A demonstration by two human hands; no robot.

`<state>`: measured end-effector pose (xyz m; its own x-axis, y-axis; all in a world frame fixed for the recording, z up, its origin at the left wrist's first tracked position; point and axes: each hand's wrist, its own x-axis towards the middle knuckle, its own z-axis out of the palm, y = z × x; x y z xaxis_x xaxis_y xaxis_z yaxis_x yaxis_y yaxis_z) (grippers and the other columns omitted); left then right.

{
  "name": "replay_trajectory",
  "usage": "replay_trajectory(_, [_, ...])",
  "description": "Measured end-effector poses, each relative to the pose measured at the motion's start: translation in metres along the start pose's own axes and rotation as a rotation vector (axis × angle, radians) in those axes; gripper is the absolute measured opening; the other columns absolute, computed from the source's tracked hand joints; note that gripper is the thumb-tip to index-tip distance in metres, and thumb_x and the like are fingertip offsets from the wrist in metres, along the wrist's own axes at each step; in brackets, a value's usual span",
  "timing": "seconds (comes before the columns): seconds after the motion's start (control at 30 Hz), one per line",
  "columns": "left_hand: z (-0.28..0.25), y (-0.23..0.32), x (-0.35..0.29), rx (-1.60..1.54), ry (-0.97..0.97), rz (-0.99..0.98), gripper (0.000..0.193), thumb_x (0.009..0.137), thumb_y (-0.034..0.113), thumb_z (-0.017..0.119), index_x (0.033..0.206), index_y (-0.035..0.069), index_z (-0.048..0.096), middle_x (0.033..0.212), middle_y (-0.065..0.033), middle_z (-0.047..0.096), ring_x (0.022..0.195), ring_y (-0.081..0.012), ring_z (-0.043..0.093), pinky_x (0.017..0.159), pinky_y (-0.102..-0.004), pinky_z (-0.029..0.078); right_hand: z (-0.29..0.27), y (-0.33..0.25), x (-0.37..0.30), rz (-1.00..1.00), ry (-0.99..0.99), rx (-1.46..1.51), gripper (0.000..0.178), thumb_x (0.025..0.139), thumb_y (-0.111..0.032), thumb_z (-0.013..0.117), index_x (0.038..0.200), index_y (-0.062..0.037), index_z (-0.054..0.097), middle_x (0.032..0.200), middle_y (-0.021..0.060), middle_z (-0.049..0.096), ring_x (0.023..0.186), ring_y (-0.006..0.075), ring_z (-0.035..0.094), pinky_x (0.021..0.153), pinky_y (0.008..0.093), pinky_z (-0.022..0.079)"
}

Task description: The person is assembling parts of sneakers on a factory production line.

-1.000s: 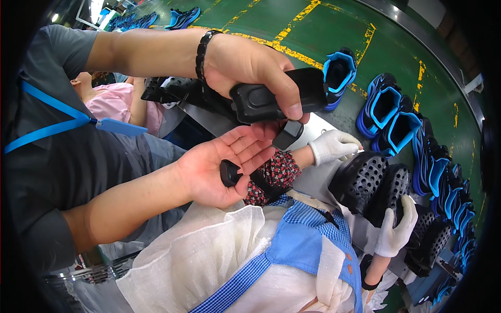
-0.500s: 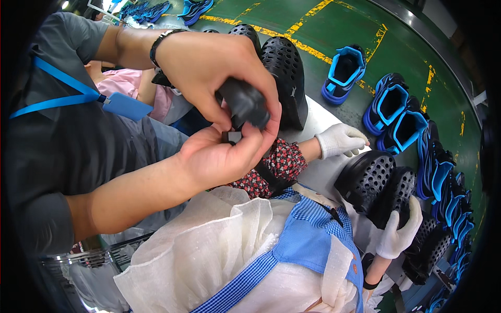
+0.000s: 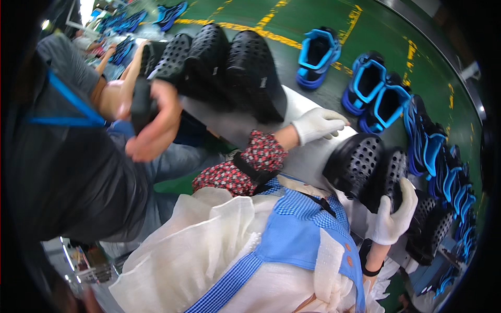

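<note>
My left hand [image 3: 320, 126], in a white glove, is open over the white bench top [image 3: 305, 156], its fingers stretched to the right and nothing in them. My right hand [image 3: 390, 216], gloved alike, curls round the near end of a black perforated clog [image 3: 392, 169], thumb on one side and fingers on the other. Against that clog stands another black clog [image 3: 355, 163], between my two hands. Left of my left hand, a row of similar clogs [image 3: 255, 78] stands along the bench.
At the left a co-worker in a dark shirt holds a blurred black object [image 3: 142, 104]. Beyond the bench, black-and-blue sneakers [image 3: 318, 57] stand on the green floor [image 3: 235, 13] with yellow lines. More clogs [image 3: 436, 229] sit at my right.
The co-worker's hands and black object have drawn back to the left, uncovering more clogs. The view has shifted slightly. My hands keep their places beside the clogs.
</note>
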<state>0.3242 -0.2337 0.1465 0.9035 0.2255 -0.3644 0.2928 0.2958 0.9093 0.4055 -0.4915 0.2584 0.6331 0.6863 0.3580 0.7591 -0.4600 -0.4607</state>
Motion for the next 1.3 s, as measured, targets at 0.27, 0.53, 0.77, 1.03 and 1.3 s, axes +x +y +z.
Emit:
replay_trajectory(0.27, [-0.003,-0.012,0.001,0.082,0.114,0.063,0.030,0.088,0.021,0.055,0.108,0.001,0.064,0.094,-0.0046,0.066,0.078,-0.0087,0.060,0.069,-0.0229,0.048,0.002,0.002,0.000,-0.061,-0.006,0.028,0.053,0.059,-0.002,0.071,0.109,-0.0006,0.055,0.109,0.0163,0.058,0.100,0.0335,0.054,0.089,0.0404,0.043])
replay_trajectory(0.53, [-0.004,-0.002,0.021,0.746,0.474,0.571,0.031,0.079,0.015,0.063,0.108,0.005,0.062,0.108,-0.0150,0.059,0.101,-0.0279,0.057,0.086,-0.0342,0.046,0.004,0.009,0.004,-0.025,0.015,-0.015,0.050,0.064,-0.002,0.068,0.111,0.0003,0.055,0.111,0.0163,0.057,0.102,0.0329,0.053,0.091,0.0394,0.042])
replay_trajectory(0.77, [-0.019,0.001,0.053,0.957,0.585,0.539,0.048,0.075,0.025,0.068,0.119,0.009,0.057,0.122,-0.0198,0.049,0.112,-0.0348,0.051,0.094,-0.0382,0.043,-0.001,0.001,0.004,0.038,-0.005,-0.002,0.057,0.060,-0.005,0.071,0.114,-0.0001,0.053,0.113,0.0164,0.056,0.104,0.0333,0.051,0.093,0.0403,0.040])
replay_trajectory(1.03, [-0.019,0.001,0.091,0.844,0.451,0.464,0.030,0.070,0.025,0.073,0.095,0.010,0.063,0.104,-0.0142,0.057,0.099,-0.0337,0.055,0.086,-0.0374,0.045,-0.007,0.001,0.000,0.029,-0.054,-0.052,0.058,0.057,-0.008,0.071,0.112,-0.0002,0.054,0.113,0.0165,0.056,0.104,0.0342,0.050,0.092,0.0420,0.040])
replay_trajectory(1.3, [0.020,0.013,0.082,0.924,0.449,0.284,0.034,0.069,0.041,0.071,0.091,0.015,0.068,0.100,-0.0163,0.055,0.091,-0.0335,0.058,0.083,-0.0376,0.048,-0.022,-0.027,0.019,-0.222,-0.190,-0.183,0.047,0.054,-0.023,0.077,0.096,-0.0045,0.063,0.103,0.0102,0.060,0.097,0.0290,0.055,0.089,0.0407,0.041])
